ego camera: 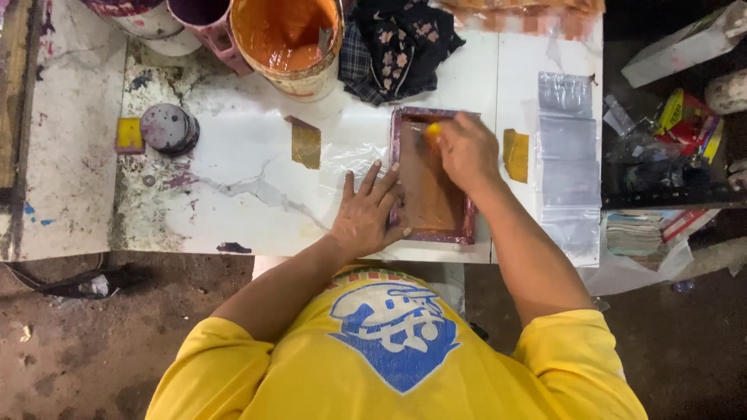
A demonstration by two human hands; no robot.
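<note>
White paint-stained tabletop [233, 194] over a dirt floor. At its near edge I've got my left hand [364, 218] flat, fingers spread, pinning the left side of a small printing screen frame [433, 233]. My right hand [465, 149] is closed around a yellow-tipped squeegee [430, 131] at the frame's far end. Clear bags [566, 163] lie in a row along the right edge. Orange paint bucket [288, 39] sits at the far edge.
</note>
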